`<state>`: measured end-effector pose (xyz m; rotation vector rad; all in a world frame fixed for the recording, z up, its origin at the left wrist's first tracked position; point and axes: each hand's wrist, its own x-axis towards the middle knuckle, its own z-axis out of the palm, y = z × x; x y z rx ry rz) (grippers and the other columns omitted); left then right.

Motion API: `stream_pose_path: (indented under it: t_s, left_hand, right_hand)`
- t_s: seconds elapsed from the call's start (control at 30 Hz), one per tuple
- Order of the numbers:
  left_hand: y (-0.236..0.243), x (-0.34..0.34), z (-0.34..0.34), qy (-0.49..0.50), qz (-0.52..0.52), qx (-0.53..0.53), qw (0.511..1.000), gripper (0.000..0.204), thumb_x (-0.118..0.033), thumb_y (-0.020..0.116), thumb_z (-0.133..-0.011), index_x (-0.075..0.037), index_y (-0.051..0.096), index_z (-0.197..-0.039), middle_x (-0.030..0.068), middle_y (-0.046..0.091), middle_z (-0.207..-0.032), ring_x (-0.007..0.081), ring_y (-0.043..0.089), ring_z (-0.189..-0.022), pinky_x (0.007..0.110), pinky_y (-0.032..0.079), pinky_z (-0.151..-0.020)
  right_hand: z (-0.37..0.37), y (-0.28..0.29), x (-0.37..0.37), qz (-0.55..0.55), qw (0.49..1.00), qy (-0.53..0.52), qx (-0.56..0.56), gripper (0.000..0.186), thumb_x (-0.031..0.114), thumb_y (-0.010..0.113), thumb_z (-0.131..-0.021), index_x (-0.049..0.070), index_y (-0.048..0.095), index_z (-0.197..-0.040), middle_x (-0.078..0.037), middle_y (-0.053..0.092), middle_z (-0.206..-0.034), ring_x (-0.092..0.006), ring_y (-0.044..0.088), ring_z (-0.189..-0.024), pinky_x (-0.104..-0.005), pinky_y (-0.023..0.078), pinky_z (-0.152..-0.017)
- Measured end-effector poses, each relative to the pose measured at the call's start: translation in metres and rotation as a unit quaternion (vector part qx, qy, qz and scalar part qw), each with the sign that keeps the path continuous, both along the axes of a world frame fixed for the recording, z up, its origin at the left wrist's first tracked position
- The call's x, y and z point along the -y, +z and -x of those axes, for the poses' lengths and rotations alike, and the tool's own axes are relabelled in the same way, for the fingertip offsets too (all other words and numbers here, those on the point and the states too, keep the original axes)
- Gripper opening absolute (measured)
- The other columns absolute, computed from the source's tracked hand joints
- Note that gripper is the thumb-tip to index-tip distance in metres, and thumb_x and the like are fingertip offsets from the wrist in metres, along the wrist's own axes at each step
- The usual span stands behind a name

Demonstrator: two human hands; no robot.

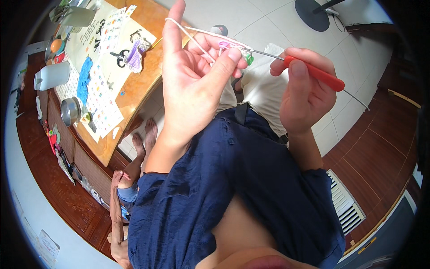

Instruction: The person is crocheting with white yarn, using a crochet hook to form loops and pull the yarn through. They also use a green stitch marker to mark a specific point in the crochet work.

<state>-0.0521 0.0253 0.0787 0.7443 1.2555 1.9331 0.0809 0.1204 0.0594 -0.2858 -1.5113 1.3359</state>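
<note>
My left hand (191, 87) is raised in front of my chest. Its thumb and fingers pinch a small piece of pale crochet work (244, 52), mostly hidden by the fingertips. White yarn (187, 36) loops round the upright index finger and runs down to the piece. Beside the pinch show a purple clip (227, 44) and a green one (250, 59), which look like stitch markers. In my right hand (307, 89) is a crochet hook (316, 75) with a red handle and metal ends; its thin tip reaches the work at my left fingertips.
A wooden table (105, 150) at the left carries black scissors (118, 57), a purple and white knitted piece (134, 58), blue crocheted fabric (84, 80), a metal cup (70, 111) and a pitcher (53, 75). Another person's arm (117, 210) and legs are at the lower left.
</note>
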Motion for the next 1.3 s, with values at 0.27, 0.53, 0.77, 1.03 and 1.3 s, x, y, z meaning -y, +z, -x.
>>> stream_pose_path:
  t_s: [0.27,0.53,0.77,1.03,1.3]
  left_hand:
    - [0.000,0.000,0.001,0.007,-0.020,-0.018,1.000,0.076,0.006,0.060,-0.090,0.007,0.014,-0.149,0.0163,0.064,-0.089,0.0231,0.068,-0.077,0.032,0.055,-0.069]
    - [-0.003,0.001,0.002,0.019,-0.029,-0.008,0.999,0.072,0.007,0.058,-0.090,0.005,0.017,-0.149,0.0177,0.065,-0.091,0.0239,0.068,-0.078,0.034,0.057,-0.074]
    - [-0.002,0.000,0.000,0.041,-0.045,-0.012,0.998,0.072,0.008,0.058,-0.090,0.003,0.018,-0.150,0.0174,0.065,-0.092,0.0235,0.068,-0.078,0.033,0.058,-0.073]
    - [0.008,0.000,-0.002,0.012,-0.004,0.073,0.997,0.075,0.011,0.051,-0.091,0.001,0.010,-0.153,0.0158,0.064,-0.098,0.0175,0.065,-0.079,0.027,0.054,-0.072]
    - [0.019,-0.001,-0.005,-0.007,-0.035,0.087,0.996,0.076,0.011,0.050,-0.090,0.000,0.008,-0.153,0.0151,0.063,-0.090,0.0196,0.064,-0.073,0.031,0.055,-0.068]
  right_hand:
    - [-0.001,0.003,0.001,-0.073,0.996,-0.033,0.041,0.017,-0.002,0.062,-0.091,-0.005,0.060,-0.108,-0.014,0.067,-0.097,-0.0144,0.067,-0.078,-0.0228,0.053,-0.073]
    - [-0.004,0.002,-0.007,-0.294,0.946,-0.082,0.113,0.027,0.004,0.076,-0.079,0.005,0.065,-0.104,-0.004,0.069,-0.091,-0.0171,0.065,-0.074,-0.0300,0.045,-0.069]
    - [0.004,0.002,-0.003,-0.389,0.908,-0.122,0.095,0.034,0.009,0.080,-0.070,0.011,0.070,-0.102,-0.001,0.069,-0.094,-0.0133,0.060,-0.076,-0.0291,0.038,-0.069]
    - [0.009,-0.007,-0.005,-0.369,0.919,-0.116,0.077,0.032,0.007,0.078,-0.074,0.010,0.071,-0.104,0.000,0.070,-0.093,-0.0124,0.061,-0.075,-0.0286,0.038,-0.067]
    - [0.004,-0.008,-0.005,-0.233,0.970,-0.036,0.066,0.024,0.003,0.074,-0.082,0.004,0.069,-0.106,-0.007,0.072,-0.096,-0.0155,0.066,-0.076,-0.0283,0.043,-0.067]
